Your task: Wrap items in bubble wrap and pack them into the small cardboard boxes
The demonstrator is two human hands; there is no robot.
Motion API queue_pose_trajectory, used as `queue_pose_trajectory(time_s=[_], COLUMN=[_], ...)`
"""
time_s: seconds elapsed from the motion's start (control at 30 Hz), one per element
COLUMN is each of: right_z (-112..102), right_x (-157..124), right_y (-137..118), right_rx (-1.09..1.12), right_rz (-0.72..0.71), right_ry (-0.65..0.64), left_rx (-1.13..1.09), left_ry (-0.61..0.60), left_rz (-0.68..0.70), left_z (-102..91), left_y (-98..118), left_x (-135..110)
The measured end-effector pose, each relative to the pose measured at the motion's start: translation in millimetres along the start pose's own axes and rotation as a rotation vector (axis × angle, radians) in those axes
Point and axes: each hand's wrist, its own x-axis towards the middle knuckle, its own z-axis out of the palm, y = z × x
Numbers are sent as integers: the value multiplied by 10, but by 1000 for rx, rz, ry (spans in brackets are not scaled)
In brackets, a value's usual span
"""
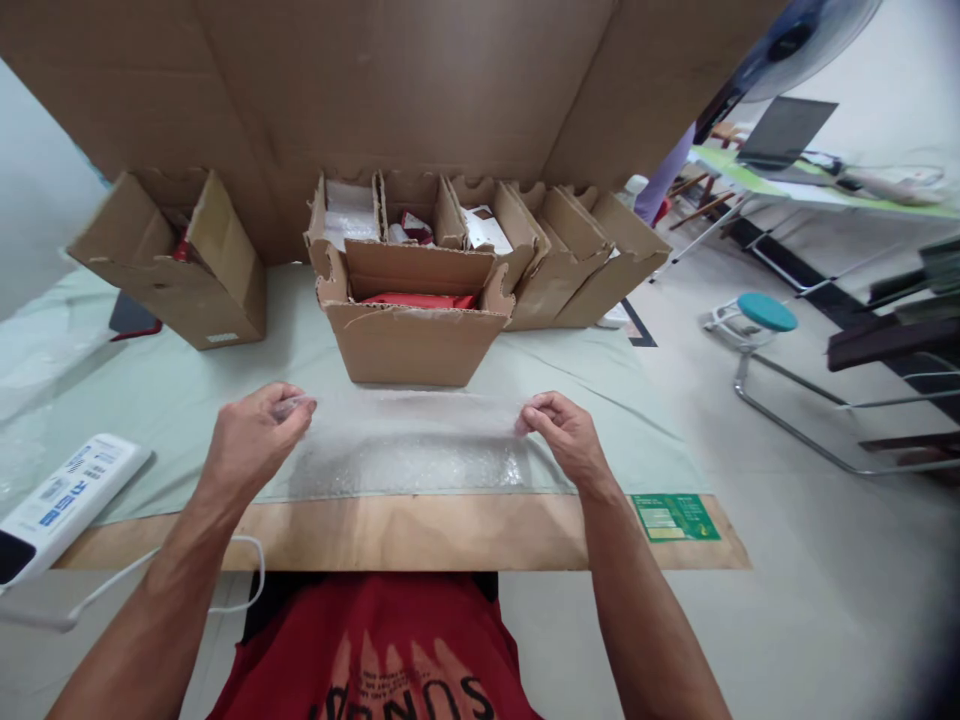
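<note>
A clear sheet of bubble wrap stretches between my two hands, low over the near part of the table. My left hand pinches its left corner, thumb against the fingers. At the opposite corner my right hand grips the sheet the same way. The lower part of the wrap seems to rest on the pale green cloth. Just beyond the sheet stands an open cardboard box with something flat and red inside.
Behind that box are several open cardboard bins, and another box stands at the left. A white power bank-like device with a cable lies at left. A green printed card sits on the wooden edge.
</note>
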Motion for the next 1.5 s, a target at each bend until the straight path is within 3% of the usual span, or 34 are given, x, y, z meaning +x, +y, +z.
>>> queue_pose_trajectory(time_s=[0.17, 0.33, 0.5, 0.6, 0.73, 0.87, 1.03, 1.17, 1.23, 1.3, 1.37, 1.5], right_z=[149, 128, 119, 155, 228, 293, 385, 305, 253, 297, 481, 1009], right_x=[112, 190, 13, -114, -161, -105, -67, -150, -210, -257, -275, -228], right_y=[19, 61, 256, 378, 441, 381, 300, 308, 284, 217, 122, 12], right_rx=[112, 121, -63, -142, -246, -362, -683, -894, -967, -1016, -1034, -1046], right_rz=[85, 106, 122, 109, 84, 59, 56, 30, -87, -235, -365, -482], right_ry=[106, 137, 8, 18, 75, 117, 95, 119, 195, 247, 182, -256], left_rx=[69, 60, -12, 60, 275, 325, 443, 530, 516, 481, 469, 525], left_ry=[-109, 37, -7, -19, -50, -63, -74, 91, 179, 185, 114, -106], left_rz=[-98, -1, -58, -86, -27, 32, -27, 106, 215, 334, 450, 539], left_z=[42, 36, 197, 319, 381, 312, 248, 347, 445, 571, 713, 943], left_y=[17, 47, -247, -376, -317, -272, -351, -376, -351, -288, -198, -87], left_x=[221, 262, 119, -37, -172, -210, -237, -263, -287, -316, -342, -402])
